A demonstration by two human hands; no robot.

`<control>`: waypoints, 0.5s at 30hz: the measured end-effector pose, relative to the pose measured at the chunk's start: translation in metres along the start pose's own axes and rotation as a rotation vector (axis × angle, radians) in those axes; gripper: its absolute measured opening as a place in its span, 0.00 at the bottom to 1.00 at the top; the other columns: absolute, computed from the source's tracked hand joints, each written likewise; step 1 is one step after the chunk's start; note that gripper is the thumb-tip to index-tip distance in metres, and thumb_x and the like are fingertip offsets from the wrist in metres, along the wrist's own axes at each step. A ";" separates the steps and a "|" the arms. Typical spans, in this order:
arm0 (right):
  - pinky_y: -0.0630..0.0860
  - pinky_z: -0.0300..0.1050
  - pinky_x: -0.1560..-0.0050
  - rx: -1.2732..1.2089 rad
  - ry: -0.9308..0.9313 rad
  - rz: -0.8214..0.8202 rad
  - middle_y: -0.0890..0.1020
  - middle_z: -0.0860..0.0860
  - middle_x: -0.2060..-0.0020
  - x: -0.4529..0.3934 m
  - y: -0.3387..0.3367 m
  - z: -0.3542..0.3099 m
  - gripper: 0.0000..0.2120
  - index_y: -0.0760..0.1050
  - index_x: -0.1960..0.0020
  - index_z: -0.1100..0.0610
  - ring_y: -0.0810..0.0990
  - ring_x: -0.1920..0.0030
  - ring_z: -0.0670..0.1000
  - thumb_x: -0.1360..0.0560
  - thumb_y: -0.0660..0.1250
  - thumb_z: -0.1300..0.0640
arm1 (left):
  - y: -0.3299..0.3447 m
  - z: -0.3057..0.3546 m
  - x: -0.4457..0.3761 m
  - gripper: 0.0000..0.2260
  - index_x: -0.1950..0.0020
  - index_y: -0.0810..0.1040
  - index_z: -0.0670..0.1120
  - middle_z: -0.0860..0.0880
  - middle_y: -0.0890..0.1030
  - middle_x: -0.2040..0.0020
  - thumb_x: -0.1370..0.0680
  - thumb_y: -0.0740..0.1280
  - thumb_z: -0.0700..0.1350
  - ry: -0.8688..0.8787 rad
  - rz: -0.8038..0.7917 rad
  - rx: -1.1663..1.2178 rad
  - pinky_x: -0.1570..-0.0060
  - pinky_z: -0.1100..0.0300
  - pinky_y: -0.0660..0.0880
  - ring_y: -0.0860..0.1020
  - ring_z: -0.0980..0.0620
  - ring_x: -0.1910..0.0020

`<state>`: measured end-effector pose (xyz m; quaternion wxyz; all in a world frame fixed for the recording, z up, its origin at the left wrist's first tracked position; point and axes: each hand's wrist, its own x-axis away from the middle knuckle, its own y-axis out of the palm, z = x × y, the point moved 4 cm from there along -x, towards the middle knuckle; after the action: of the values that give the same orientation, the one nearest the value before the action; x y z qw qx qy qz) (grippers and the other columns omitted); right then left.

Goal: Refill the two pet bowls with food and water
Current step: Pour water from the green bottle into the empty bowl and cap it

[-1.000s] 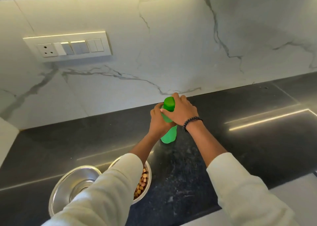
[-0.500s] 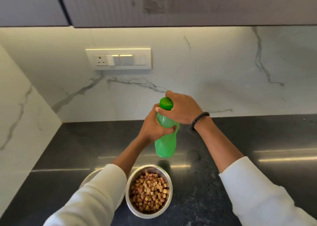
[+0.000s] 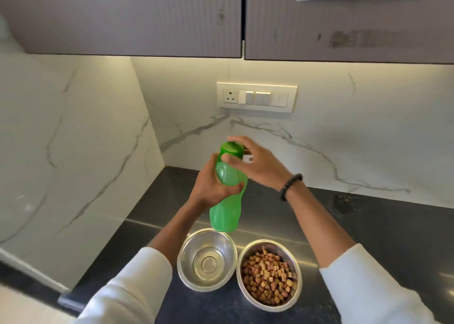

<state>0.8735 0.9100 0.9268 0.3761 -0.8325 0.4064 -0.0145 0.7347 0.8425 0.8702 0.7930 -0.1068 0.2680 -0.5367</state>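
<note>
Green bottle now lifted off table, above empty bowl. Left hand wraps it; right hand pinches the cap. Kibble bowl full; water pends.

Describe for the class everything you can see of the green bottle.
The green bottle looks like translucent plastic with a darker green cap. It is held in the air, roughly upright and slightly tilted, above the empty steel bowl. The left hand wraps its middle; the right hand has its fingers at the cap.
</note>
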 end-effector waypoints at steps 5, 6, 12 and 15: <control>0.75 0.44 0.40 0.094 -0.040 -0.017 0.75 0.46 0.39 -0.006 0.036 -0.023 0.38 0.66 0.29 0.42 0.76 0.42 0.46 0.34 0.70 0.29 | -0.017 -0.004 0.020 0.32 0.37 0.72 0.52 0.55 0.82 0.46 0.38 0.80 0.49 0.029 0.042 -0.015 0.51 0.56 0.80 0.81 0.58 0.49; 0.74 0.43 0.40 0.103 -0.028 -0.030 0.73 0.47 0.39 -0.005 0.035 -0.021 0.38 0.67 0.30 0.42 0.75 0.42 0.46 0.35 0.71 0.29 | -0.020 -0.006 0.024 0.33 0.37 0.72 0.52 0.56 0.81 0.46 0.39 0.79 0.51 0.034 0.036 -0.045 0.50 0.55 0.79 0.80 0.57 0.49; 0.78 0.46 0.43 0.020 0.077 0.019 0.77 0.46 0.43 0.002 0.005 0.002 0.27 0.67 0.29 0.45 0.78 0.48 0.43 0.25 0.73 0.49 | -0.046 -0.026 0.035 0.37 0.33 0.69 0.55 0.52 0.78 0.41 0.39 0.80 0.54 -0.045 0.153 -0.067 0.43 0.56 0.74 0.77 0.52 0.43; 0.76 0.39 0.46 -0.040 0.049 -0.054 0.76 0.42 0.41 0.006 0.017 -0.015 0.32 0.66 0.29 0.42 0.77 0.45 0.40 0.30 0.71 0.36 | -0.037 -0.021 0.034 0.37 0.34 0.69 0.56 0.54 0.77 0.41 0.39 0.78 0.56 -0.008 0.093 -0.108 0.43 0.55 0.74 0.76 0.53 0.43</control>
<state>0.8614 0.8900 0.9249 0.3489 -0.8500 0.3929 -0.0372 0.7036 0.7990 0.8593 0.8114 -0.1388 0.2978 -0.4834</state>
